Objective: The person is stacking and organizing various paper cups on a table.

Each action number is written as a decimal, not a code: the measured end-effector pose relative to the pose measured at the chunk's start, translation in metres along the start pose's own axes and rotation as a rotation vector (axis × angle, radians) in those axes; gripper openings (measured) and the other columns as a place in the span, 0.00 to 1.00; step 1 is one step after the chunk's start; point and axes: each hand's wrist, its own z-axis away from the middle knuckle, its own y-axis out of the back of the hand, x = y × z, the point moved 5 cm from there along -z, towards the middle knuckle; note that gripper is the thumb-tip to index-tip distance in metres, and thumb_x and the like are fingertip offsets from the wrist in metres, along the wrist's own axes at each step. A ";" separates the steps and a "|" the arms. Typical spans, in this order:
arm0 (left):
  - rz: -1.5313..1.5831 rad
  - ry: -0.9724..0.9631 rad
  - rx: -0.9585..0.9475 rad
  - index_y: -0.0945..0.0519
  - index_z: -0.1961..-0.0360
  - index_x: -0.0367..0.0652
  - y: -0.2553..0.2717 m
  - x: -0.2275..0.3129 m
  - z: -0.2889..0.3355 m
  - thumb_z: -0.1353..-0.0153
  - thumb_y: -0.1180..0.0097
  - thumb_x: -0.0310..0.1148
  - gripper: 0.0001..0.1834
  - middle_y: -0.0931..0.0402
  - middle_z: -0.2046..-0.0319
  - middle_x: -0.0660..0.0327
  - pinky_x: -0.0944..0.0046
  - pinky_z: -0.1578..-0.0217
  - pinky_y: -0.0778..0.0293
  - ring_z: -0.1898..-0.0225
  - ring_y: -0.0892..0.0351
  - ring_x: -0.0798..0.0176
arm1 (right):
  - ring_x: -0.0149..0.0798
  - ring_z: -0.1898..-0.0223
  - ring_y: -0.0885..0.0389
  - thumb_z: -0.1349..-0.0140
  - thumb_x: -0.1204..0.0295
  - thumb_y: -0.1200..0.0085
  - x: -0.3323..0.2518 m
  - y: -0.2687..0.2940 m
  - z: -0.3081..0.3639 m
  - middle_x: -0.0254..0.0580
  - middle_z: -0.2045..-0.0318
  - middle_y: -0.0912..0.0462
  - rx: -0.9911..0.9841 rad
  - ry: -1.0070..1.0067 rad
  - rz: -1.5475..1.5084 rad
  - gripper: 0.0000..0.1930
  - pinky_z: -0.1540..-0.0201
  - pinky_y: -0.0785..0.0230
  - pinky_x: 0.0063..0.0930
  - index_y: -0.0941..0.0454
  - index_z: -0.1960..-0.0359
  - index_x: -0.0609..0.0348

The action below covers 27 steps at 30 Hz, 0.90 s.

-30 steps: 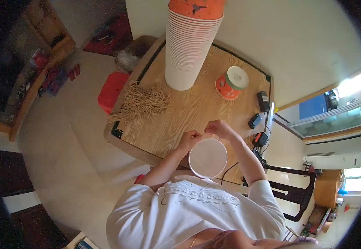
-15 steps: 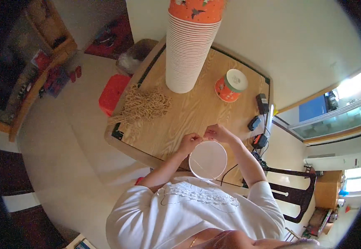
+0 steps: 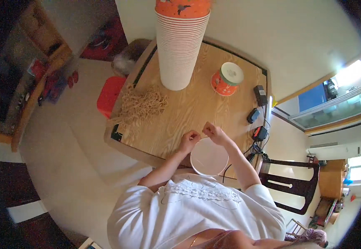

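Note:
A round white-lined paper bucket (image 3: 209,158) is at the table's near edge, close against my shirt, with its mouth facing up. My left hand (image 3: 189,140) is closed at the far left of its rim, the fingertips pinched together. Just to the right, my right hand (image 3: 214,134) is also closed in a pinch over the far rim. The fingers appear to hold a thin tan cord, too fine to follow clearly. Further left on the tabletop lies a tangled pile of similar tan cords (image 3: 141,106).
A tall stack of nested paper buckets (image 3: 178,54) stands at the back. Right of it, an orange patterned bucket (image 3: 226,81) sits upside down. Black adapters (image 3: 260,95) and cables line the table's right edge. A dark chair (image 3: 290,184) and a red bin (image 3: 109,96) flank the table.
My right hand has lifted slightly and turned, its fingers now pointing more upward. My left hand stays near the rim. The cord across the bucket's mouth is less visible, and the view has shifted a little.

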 end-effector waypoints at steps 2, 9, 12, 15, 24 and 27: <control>0.021 -0.016 0.041 0.27 0.73 0.38 0.006 0.003 0.001 0.50 0.44 0.28 0.06 0.26 0.77 0.65 0.69 0.69 0.30 0.73 0.28 0.72 | 0.46 0.69 0.25 0.43 0.68 0.52 -0.001 0.000 0.002 0.50 0.74 0.25 0.045 0.006 -0.035 0.08 0.67 0.35 0.33 0.29 0.71 0.61; -0.122 -0.239 -0.310 0.26 0.74 0.39 0.024 0.038 -0.001 0.54 0.43 0.21 0.06 0.28 0.74 0.62 0.69 0.67 0.30 0.70 0.27 0.66 | 0.30 0.75 0.26 0.46 0.73 0.49 -0.014 0.000 0.011 0.41 0.76 0.23 0.148 0.022 0.078 0.05 0.70 0.33 0.25 0.25 0.72 0.62; -0.320 -0.389 -0.224 0.24 0.74 0.39 0.023 0.038 0.000 0.57 0.44 0.18 0.07 0.29 0.73 0.61 0.69 0.66 0.31 0.68 0.27 0.63 | 0.38 0.72 0.25 0.47 0.73 0.49 -0.019 -0.003 0.011 0.44 0.75 0.23 0.130 0.040 0.079 0.05 0.69 0.33 0.29 0.25 0.72 0.61; -0.364 -0.460 -0.198 0.21 0.71 0.42 0.018 0.038 0.004 0.57 0.46 0.18 0.11 0.29 0.72 0.59 0.66 0.66 0.31 0.68 0.26 0.60 | 0.44 0.70 0.24 0.47 0.72 0.50 -0.019 -0.005 0.012 0.46 0.74 0.24 0.098 0.029 0.054 0.05 0.68 0.33 0.32 0.25 0.73 0.61; -0.534 -0.428 -0.313 0.20 0.67 0.45 0.008 0.052 0.006 0.52 0.45 0.28 0.09 0.28 0.68 0.56 0.59 0.63 0.29 0.64 0.26 0.53 | 0.45 0.72 0.22 0.48 0.72 0.49 -0.012 -0.004 0.011 0.48 0.74 0.22 0.106 0.016 0.092 0.05 0.69 0.32 0.33 0.24 0.72 0.61; -0.524 -0.432 -0.312 0.21 0.68 0.43 0.006 0.052 0.005 0.51 0.45 0.30 0.08 0.26 0.69 0.56 0.60 0.63 0.29 0.65 0.25 0.54 | 0.41 0.73 0.23 0.48 0.73 0.49 -0.012 -0.004 0.011 0.47 0.75 0.22 0.095 0.004 0.105 0.06 0.69 0.32 0.30 0.25 0.71 0.62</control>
